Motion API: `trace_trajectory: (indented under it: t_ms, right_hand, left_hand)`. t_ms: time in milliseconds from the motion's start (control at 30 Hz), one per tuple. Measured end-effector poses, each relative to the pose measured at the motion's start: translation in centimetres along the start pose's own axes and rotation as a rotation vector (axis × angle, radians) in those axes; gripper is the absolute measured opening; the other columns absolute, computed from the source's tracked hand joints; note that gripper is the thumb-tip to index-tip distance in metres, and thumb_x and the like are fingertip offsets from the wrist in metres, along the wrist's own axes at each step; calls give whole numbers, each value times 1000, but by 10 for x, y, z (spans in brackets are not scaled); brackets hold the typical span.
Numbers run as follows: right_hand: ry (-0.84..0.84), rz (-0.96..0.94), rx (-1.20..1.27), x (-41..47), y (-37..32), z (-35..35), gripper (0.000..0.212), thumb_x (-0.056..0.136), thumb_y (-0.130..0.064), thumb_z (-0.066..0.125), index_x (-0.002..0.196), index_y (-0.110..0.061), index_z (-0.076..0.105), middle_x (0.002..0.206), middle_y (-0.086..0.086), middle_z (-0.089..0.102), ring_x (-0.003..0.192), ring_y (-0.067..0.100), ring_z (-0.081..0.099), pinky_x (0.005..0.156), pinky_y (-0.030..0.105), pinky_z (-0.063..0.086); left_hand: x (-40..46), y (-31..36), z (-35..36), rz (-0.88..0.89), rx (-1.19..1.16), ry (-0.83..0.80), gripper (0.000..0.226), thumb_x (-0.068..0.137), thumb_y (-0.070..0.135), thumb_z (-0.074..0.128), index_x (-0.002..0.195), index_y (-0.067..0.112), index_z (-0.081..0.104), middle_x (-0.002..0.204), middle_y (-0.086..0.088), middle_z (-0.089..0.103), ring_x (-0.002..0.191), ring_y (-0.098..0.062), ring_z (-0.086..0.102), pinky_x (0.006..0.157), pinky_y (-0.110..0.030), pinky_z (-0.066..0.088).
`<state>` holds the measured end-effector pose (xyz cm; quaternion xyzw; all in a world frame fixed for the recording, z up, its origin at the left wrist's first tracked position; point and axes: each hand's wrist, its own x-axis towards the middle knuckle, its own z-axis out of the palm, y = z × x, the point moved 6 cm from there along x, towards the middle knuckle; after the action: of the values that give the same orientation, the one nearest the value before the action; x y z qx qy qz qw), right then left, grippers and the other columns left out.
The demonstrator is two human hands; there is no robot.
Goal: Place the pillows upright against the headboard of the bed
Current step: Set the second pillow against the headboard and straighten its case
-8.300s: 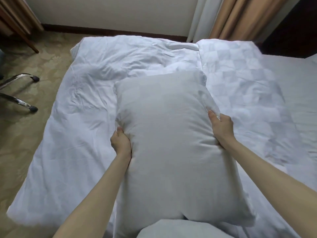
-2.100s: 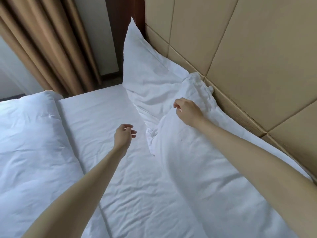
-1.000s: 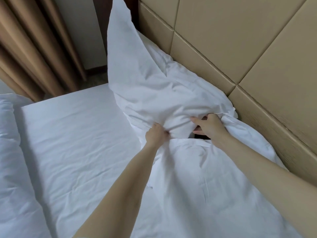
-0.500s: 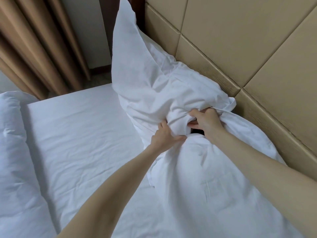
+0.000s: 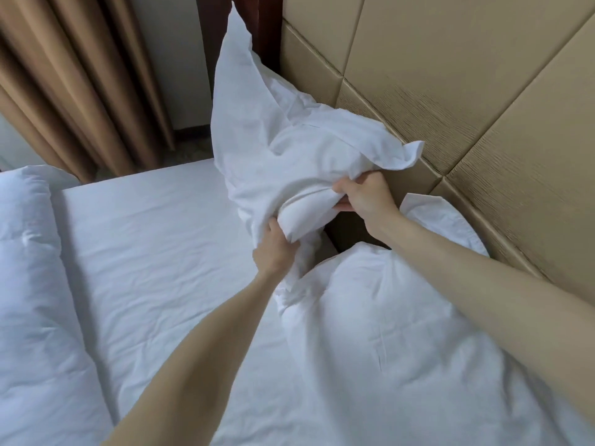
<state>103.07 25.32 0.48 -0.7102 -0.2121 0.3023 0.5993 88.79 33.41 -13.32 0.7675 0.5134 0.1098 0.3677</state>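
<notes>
The far pillow [image 5: 277, 140] is white and crumpled, leaning on the headboard [image 5: 450, 91] at the bed's top edge. The left hand [image 5: 273, 249] and right hand [image 5: 363, 194] both squeeze its near end tight. A second pillow [image 5: 386, 333] lies just beside it. The sheet [image 5: 161, 252] has open room. A blanket [image 5: 32, 284] sits left, with curtains [image 5: 80, 85] behind.

- Bed with a smooth white fitted sheet [image 5: 154, 239].
- Rumpled white duvet [image 5: 35, 300] along its left side.
- Plump white pillow [image 5: 402, 333] lying at the tan padded headboard [image 5: 483, 107].
</notes>
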Motion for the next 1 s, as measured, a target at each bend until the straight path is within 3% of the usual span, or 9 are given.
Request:
trace_trajectory:
  t_ms: [167, 300, 400, 533, 633, 733, 833, 933, 1000]
  right_hand:
    - [96, -25, -5, 4, -24, -15, 13, 82, -4, 60, 74, -15, 61, 82, 5, 64, 66, 18, 67, 62, 25, 58]
    - [113, -215, -151, 16, -70, -14, 12, 80, -11, 62, 69, -16, 62, 71, -6, 63, 54, -2, 62, 66, 21, 51]
    - [26, -235, -523, 10, -66, -9, 19, 80, -13, 61, 68, 2, 62, 68, 10, 64, 61, 10, 63, 62, 25, 46]
    - [-384, 212, -1125, -21, -10, -17, 37, 79, -17, 50, 44, -7, 59, 51, 15, 66, 52, 27, 59, 49, 26, 47]
    - [85, -254, -1029, -11, -41, -26, 37, 73, -17, 50, 42, -18, 32, 41, 3, 39, 52, 30, 39, 45, 32, 30]
    - [218, -537, -1284, 7, -57, -19, 13, 79, -19, 54, 68, -12, 53, 75, 14, 55, 79, 36, 50, 64, 38, 38]
    - [38, -354, -1711, 43, -32, -12, 52, 83, -39, 60, 118, -1, 49, 122, 20, 55, 116, 36, 48, 97, 44, 36]
    - [0, -73, -1612, 64, -9, -2, 93, 76, -50, 67, 140, 3, 25, 136, 21, 48, 126, 36, 45, 98, 44, 36]
    - [-40, 45, -1533, 70, 6, 8, 82, 79, -36, 67, 138, 3, 26, 133, 19, 52, 122, 37, 50, 90, 41, 40]
  left_hand:
    - [52, 64, -98, 499, 585, 244, 34, 95, 14, 43, 127, 7, 47, 115, -17, 61, 96, -39, 65, 69, -41, 44]
    - [46, 84, -146, 499, 767, 425, 31, 86, 15, 58, 116, 10, 55, 103, -8, 64, 82, -35, 69, 53, -35, 38]
    - [7, 34, -78, 407, 434, -23, 48, 94, 18, 48, 139, 11, 34, 138, -15, 46, 113, -40, 57, 78, -46, 48]
    - [-56, -30, 15, 346, 453, -722, 59, 95, 21, 45, 149, 30, 24, 148, -8, 41, 131, -30, 44, 105, -42, 38]
    - [-47, -40, 9, 217, 238, -516, 47, 92, 14, 37, 135, 29, 48, 133, -9, 57, 119, -32, 54, 98, -41, 45]
    - [-30, -43, -19, 84, 74, -333, 38, 90, 13, 37, 118, 23, 60, 117, -12, 66, 108, -34, 60, 94, -42, 49]
    - [-24, -51, -46, -10, -155, -237, 34, 86, 7, 36, 104, 18, 63, 99, -7, 73, 90, -27, 67, 80, -39, 54]
    - [-20, -61, -66, -49, -298, -157, 34, 86, 5, 34, 100, 16, 63, 83, -1, 71, 71, -17, 66, 67, -34, 51]
    - [-21, -67, -77, -75, -376, -118, 33, 86, 5, 34, 98, 16, 63, 77, 3, 68, 68, -15, 65, 67, -33, 51]
